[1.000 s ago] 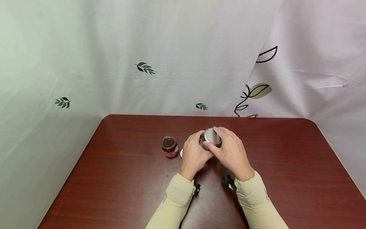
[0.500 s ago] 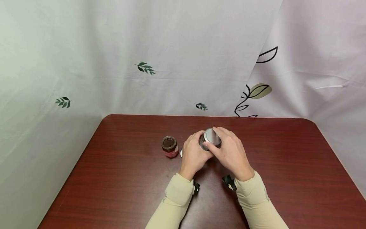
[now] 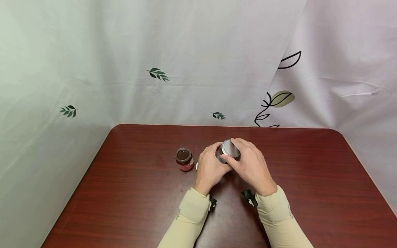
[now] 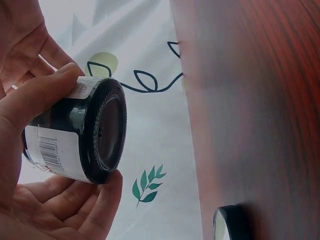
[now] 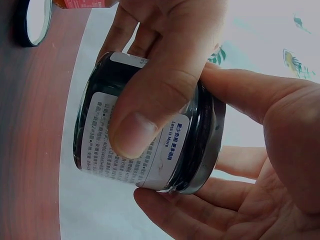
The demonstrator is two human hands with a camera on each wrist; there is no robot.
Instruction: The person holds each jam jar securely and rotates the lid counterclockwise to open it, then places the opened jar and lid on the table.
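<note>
Above the table, both hands hold a dark glass jar (image 4: 65, 120) with white printed labels and a barcode. The left hand (image 3: 211, 167) wraps round the jar's body, its thumb pressed across the label in the right wrist view. At the other end, the right hand (image 3: 251, 165) grips the silver lid (image 3: 230, 148) with thumb and fingers, some of them reaching past its edge. The lid sits on the jar. In the left wrist view the jar lies tilted, its round base (image 4: 111, 132) facing the camera's right.
Left of the hands, a second jar (image 3: 184, 159) with dark contents and a red label stands uncovered on the red-brown table (image 3: 139, 193). A loose lid (image 5: 37, 22) rests near it, partly hidden behind the left hand in the head view. White curtains (image 3: 192, 62) surround the table.
</note>
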